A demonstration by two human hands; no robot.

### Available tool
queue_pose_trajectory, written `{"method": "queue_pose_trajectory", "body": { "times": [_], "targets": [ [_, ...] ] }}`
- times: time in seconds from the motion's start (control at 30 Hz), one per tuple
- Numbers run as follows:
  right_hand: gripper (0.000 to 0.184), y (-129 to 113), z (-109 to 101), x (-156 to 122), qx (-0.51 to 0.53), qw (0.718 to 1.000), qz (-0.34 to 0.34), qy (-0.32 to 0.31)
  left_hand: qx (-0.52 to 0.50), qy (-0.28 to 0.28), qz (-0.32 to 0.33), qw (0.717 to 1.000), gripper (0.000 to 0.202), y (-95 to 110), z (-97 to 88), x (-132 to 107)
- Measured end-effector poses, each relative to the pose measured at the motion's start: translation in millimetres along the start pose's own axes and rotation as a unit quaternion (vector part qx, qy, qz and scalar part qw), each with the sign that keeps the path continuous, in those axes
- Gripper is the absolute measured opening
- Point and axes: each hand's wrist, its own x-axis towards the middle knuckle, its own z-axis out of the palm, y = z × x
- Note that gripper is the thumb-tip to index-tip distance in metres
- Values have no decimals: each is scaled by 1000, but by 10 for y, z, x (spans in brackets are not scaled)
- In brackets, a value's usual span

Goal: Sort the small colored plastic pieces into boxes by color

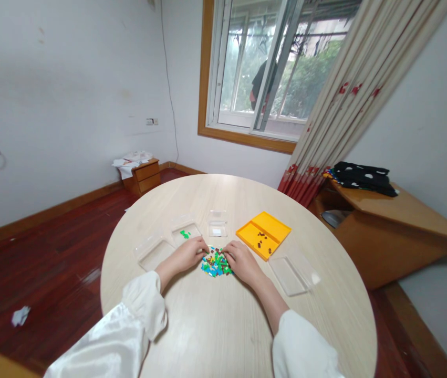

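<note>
A small heap of tiny coloured pieces (215,262), green, blue, yellow and brown, lies on the round pale wooden table (223,325). My left hand (189,253) rests at the heap's left edge with its fingers curled onto the pieces. My right hand (241,260) sits at the right edge, fingers bent down and pinched on the pieces. What either hand holds is too small to make out. An open yellow box (263,234) with a few brown pieces stands just beyond my right hand.
Clear plastic boxes ring the heap: one at the left (154,252), one with green pieces (186,231), a small one (217,227) and one at the right (293,272). A wooden desk (396,220) with dark cloth stands right, under a window and curtain. A low cabinet (142,176) sits by the wall.
</note>
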Motion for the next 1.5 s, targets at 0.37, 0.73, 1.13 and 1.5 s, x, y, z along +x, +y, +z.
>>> {"method": "queue_pose_trajectory", "body": {
  "times": [0.37, 0.73, 1.13, 1.5],
  "targets": [
    [17, -8, 2, 6, 4, 1000, 0, 2, 25, -22, -10, 999, 14, 18, 36, 12],
    [17, -16, 10, 16, 19, 1000, -2, 12, 54, -23, -21, 998, 14, 63, 79, 37],
    [27, 42, 86, 19, 28, 997, -11, 78, 3, 81, -27, 996, 16, 46, 6, 45],
    [26, 32, 97, 3, 17, 999, -9, 44, 60, 217, -137, 965, 17, -18, -127, 33]
  ]
}}
